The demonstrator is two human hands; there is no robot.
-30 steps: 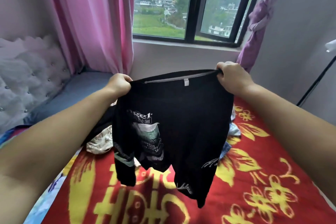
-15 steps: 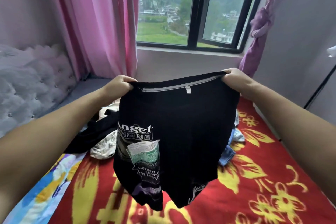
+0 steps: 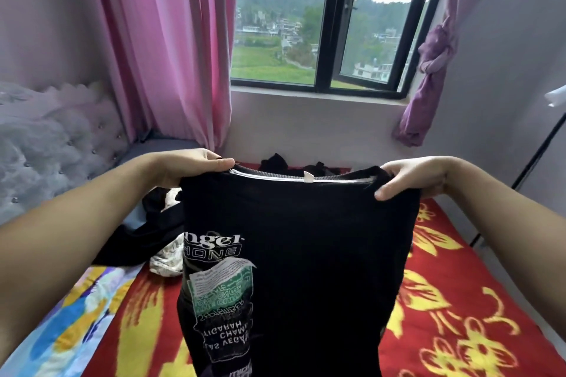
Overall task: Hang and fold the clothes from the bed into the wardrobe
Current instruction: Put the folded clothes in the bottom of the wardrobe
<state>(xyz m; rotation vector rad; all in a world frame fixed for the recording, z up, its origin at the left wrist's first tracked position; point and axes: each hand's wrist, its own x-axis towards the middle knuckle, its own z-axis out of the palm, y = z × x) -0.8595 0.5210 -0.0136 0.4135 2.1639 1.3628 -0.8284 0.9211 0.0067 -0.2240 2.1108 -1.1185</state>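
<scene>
1. Two hands hold up a black printed T-shirt (image 3: 306, 254) by its top edge, and since a moment ago it sits closer to the viewer and fills more of the view, hiding more of the bed.
2. Compared with the earlier frames, the shirt hangs straighter, its lower end now running out of the bottom of the view.
3. The left hand (image 3: 190, 167) grips the shirt's left top corner, thumb pressed along the edge and fingers curled behind the cloth.
4. The right hand (image 3: 410, 176) grips the right top corner, thumb in front, fingers tucked behind.
5. A white label sits at the middle of the stretched top edge, between the hands.
6. The shirt hangs in the air above the red bed cover with yellow flowers (image 3: 459, 315).
7. Behind it, a heap of dark and pale clothes (image 3: 159, 223) lies on the bed, partly hidden.
8. A pink curtain (image 3: 171, 55) hangs left of the black-framed window (image 3: 324, 40); a knotted purple curtain (image 3: 428, 70) hangs to its right.
</scene>
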